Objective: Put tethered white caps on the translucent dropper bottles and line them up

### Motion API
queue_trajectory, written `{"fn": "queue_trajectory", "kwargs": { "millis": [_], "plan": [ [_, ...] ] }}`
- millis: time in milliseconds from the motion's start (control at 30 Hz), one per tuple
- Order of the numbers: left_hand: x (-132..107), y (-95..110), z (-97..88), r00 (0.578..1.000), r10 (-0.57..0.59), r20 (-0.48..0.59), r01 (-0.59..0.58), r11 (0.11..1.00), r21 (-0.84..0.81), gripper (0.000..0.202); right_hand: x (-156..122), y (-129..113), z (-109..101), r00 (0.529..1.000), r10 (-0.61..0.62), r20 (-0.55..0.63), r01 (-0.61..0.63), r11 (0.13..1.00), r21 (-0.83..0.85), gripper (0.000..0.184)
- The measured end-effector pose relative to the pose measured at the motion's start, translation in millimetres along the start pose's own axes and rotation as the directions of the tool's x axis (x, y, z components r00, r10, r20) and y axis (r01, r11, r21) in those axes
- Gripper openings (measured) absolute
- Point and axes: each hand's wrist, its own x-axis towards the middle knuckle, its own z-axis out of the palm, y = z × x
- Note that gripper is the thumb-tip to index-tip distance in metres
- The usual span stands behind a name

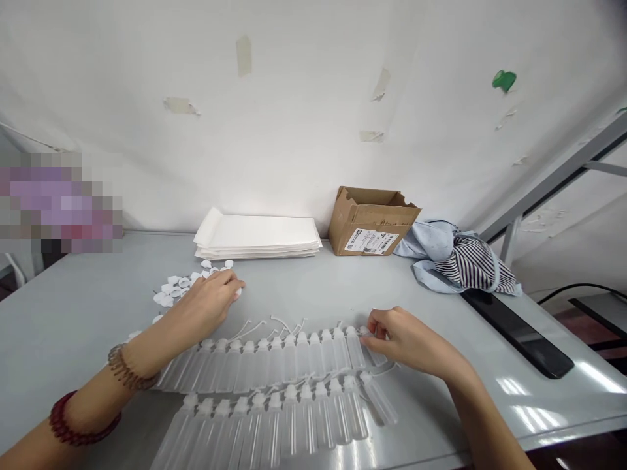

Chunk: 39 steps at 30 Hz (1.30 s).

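Note:
Two rows of slim translucent plastic bottles lie on the grey table, the far row [274, 365] behind the near row [289, 424]. White caps and thin strips show at their top ends. My right hand [404, 336] pinches the cap end of the rightmost bottle [377, 358] in the far row; its fingertips partly cover that end. Farther left, my left hand [208, 301] has its fingers closed on a small white cap [238, 293], of which only a bit shows. Beside that hand lies a scattered group of loose white caps [167, 291].
Against the wall rest a stack of white sheets or envelopes [264, 234] and an open cardboard box [372, 222]. To the right are a blue and striped cloth bundle [470, 261] and a long black flat object [519, 333]. A blurred patch covers the far left.

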Motion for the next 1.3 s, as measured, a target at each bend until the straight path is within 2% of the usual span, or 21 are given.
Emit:
{"fn": "queue_trajectory", "kwargs": {
  "millis": [367, 467, 567, 667, 767, 900, 1000, 1167, 1300],
  "plan": [
    [-1.7, -1.4, 3.2, 0.999, 0.023, -0.036, -0.023, 1.000, -0.016, 0.035, -6.5, -2.7, -10.5, 0.998, 0.012, -0.066, -0.001, 0.985, 0.173, 0.022],
    [-1.9, -0.3, 3.0, 0.999, 0.029, -0.045, -0.030, 0.999, -0.033, 0.034, -8.3, -3.0, -13.9, 0.991, -0.014, -0.133, 0.041, 0.979, 0.200, 0.023],
    [-3.0, 3.0, 1.4, 0.998, 0.035, -0.044, -0.038, 0.998, -0.054, 0.034, -8.5, -0.9, -13.2, 0.965, -0.064, -0.254, 0.124, 0.966, 0.225, 0.023],
    [-5.2, 7.8, -1.1, 0.999, 0.039, -0.034, -0.042, 0.996, -0.081, 0.033, -6.5, 0.7, -7.8, 0.908, -0.101, -0.406, 0.205, 0.953, 0.221, 0.021],
    [-8.2, 11.9, -3.6, 0.999, 0.035, -0.025, -0.037, 0.994, -0.106, 0.033, -2.6, -1.7, -0.3, 0.826, -0.126, -0.549, 0.273, 0.942, 0.195, 0.018],
    [-12.9, 16.0, -8.3, 1.000, 0.012, -0.023, -0.015, 0.993, -0.118, 0.031, 3.8, -11.2, 4.6, 0.714, -0.215, -0.666, 0.348, 0.935, 0.071, 0.013],
    [-15.6, 20.5, -14.1, 1.000, -0.008, -0.023, 0.005, 0.991, -0.136, 0.032, 9.5, -23.0, 0.7, 0.653, -0.286, -0.702, 0.383, 0.924, -0.020, 0.012],
    [-15.5, 31.0, -24.8, 0.995, -0.012, -0.095, -0.012, 0.968, -0.251, 0.032, 26.6, -50.1, -5.4, 0.597, -0.400, -0.695, 0.452, 0.884, -0.121, 0.010],
    [-15.9, 43.6, -36.4, 0.987, -0.088, -0.134, 0.024, 0.906, -0.422, 0.032, 41.3, -65.2, 10.0, 0.536, -0.522, -0.664, 0.517, 0.824, -0.230, 0.006]
  ]
}}
